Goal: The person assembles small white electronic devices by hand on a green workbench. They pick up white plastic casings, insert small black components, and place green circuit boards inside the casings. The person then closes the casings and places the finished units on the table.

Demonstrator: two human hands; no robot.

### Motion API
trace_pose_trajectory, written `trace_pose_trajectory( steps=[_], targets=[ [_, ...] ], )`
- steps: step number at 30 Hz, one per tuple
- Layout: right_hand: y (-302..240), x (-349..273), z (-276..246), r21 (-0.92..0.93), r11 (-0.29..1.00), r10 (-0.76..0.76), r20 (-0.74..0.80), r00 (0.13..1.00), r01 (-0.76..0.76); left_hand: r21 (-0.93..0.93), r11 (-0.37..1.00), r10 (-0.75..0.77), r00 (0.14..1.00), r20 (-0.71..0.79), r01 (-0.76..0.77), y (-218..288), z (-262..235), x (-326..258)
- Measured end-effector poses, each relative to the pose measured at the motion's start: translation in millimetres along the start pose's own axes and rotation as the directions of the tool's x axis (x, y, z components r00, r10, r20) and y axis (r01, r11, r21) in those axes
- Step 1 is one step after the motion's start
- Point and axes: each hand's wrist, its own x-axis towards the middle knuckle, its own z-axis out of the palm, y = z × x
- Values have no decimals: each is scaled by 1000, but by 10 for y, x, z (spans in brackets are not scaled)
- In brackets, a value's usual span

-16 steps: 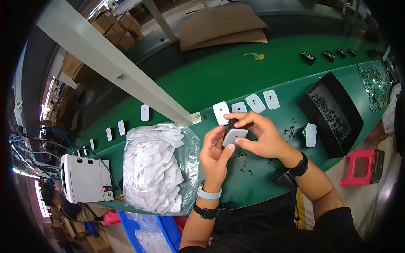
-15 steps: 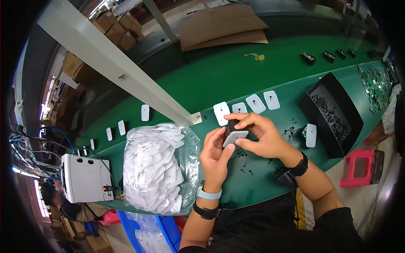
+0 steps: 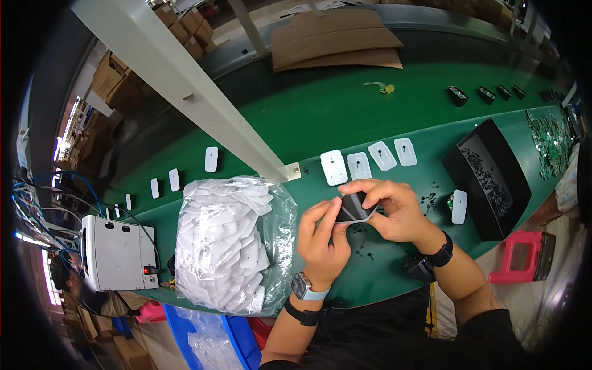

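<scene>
Between both hands is a small black case [image 3: 354, 208] with a pale edge along its near side; its dark, shiny face is turned up. My left hand [image 3: 323, 242] grips its left end with thumb and fingers. My right hand [image 3: 398, 213] closes round its right end, fingers on top. Just beyond the hands, a white cover plate [image 3: 333, 168] lies beside several translucent white covers [image 3: 382, 156], each with a small dark part on it. Tiny black pieces [image 3: 359, 229] are scattered under and beside the hands. To the right stands a white-faced unit [image 3: 459, 207] with some green at its side.
A clear bag of white covers [image 3: 216, 246] fills the bench left of my hands. At right sits a black box [image 3: 472, 209] of small black parts, with green circuit boards [image 3: 547, 145] beyond. A pale post [image 3: 203, 98] rises at left; black cases [image 3: 457, 95] line the green belt [image 3: 308, 102].
The held case has been turned: its pale plate faced me before, and now its dark face shows. Both hands remain on it. The whole view has shifted slightly.
</scene>
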Motion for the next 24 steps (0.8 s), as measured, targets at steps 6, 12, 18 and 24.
trace_pose_trajectory(
  steps=[6, 12, 18, 24],
  targets=[
    [10, -13, 16, -54, 998, -12, 14, 1000, 13, -26, 999, -41, 999, -8, 41, 4, 0, -12],
    [-38, 12, 68, -59, 995, 86, -14, 996, -86, -297, 912, -284, 958, 38, 283, -17, 21, -37],
    [4, 33, 72, 169, 907, 400, -60, 915, -386, -659, 537, -541, 814, 211, 527, -79, 89, 19],
    [280, 901, -371, -250, 833, 503, -29, 864, -493, -390, 725, -554, 817, 159, 567, -113, 150, -27]
  ],
)
